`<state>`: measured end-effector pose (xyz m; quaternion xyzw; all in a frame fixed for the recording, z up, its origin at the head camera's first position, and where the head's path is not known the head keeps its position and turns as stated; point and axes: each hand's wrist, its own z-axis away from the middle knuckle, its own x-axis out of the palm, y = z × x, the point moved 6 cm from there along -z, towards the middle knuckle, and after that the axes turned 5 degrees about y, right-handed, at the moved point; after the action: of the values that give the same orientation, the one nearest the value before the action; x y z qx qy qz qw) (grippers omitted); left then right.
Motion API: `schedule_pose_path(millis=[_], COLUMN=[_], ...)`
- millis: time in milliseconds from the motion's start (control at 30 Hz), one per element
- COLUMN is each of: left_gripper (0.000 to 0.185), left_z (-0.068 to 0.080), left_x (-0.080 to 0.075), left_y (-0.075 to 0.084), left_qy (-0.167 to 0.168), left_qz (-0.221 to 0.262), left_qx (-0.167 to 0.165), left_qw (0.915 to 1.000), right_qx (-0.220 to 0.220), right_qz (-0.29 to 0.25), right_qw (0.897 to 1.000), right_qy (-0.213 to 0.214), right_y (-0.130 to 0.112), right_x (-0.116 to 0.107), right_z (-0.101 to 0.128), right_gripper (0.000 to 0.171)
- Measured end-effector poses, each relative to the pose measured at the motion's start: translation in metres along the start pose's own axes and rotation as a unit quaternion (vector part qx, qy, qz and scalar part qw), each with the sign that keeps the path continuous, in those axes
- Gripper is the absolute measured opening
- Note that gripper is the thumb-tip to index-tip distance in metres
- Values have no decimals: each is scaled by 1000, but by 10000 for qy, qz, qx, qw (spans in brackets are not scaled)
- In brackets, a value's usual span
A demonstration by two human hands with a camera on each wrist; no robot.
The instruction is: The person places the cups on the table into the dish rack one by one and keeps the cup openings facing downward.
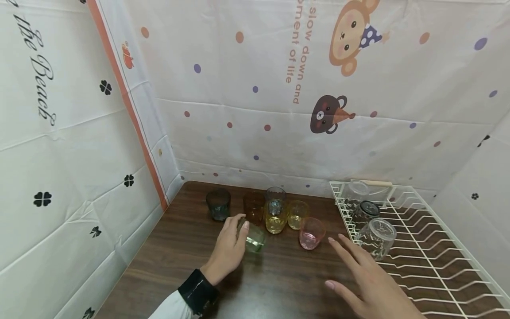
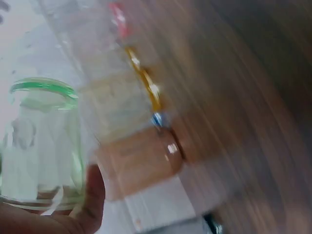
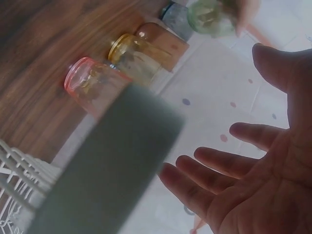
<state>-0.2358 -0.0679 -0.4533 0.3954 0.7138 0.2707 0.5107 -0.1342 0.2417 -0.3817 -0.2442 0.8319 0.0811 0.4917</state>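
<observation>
A dark brown wood-grain bench stands in a corner enclosed by white printed cloth sheets, patterned with coloured dots, a cartoon monkey, a bear and orange lettering; the sheet to the left carries black clover marks and an orange stripe.

Landmark: a white wire dish rack at the right end of the bench. Three clear glass tumblers lie on its wires.

Left of the rack, a cluster of small tinted glass cups stands on the bench: a pink glass cup nearest the rack, then a yellow glass cup, a second yellow cup with a grey-blue cup stacked in it, an amber-brown glass cup, and a dark grey-green glass cup farthest from the rack.

The left hand, wearing a dark cuff over a white sleeve, grips a pale green glass cup, held tilted just in front of the cluster; the left wrist view shows its fingers wrapped round the green cup.

The right hand hovers between the pink cup and the rack, fingers spread and straight, holding nothing.
</observation>
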Motion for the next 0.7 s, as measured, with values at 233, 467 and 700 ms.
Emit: schedule_pose_path(millis=[233, 467, 700], left_gripper=[51, 64, 81], left_z=[10, 24, 41], left_x=[6, 21, 49], left_y=[13, 24, 32], left_qy=[-257, -837, -1722], left_qz=[993, 1932, 3472], left_qx=[-426, -965, -1942], left_qw=[9938, 9728, 9012], right_qx=[-39, -173, -301], right_qz=[-170, -173, -290], right_qw=[9998, 9997, 9990], right_qy=[-63, -32, -173], right_y=[-9, -26, -40], right_x=[0, 0, 2], right_z=[-3, -8, -11], right_gripper=[100, 107, 104])
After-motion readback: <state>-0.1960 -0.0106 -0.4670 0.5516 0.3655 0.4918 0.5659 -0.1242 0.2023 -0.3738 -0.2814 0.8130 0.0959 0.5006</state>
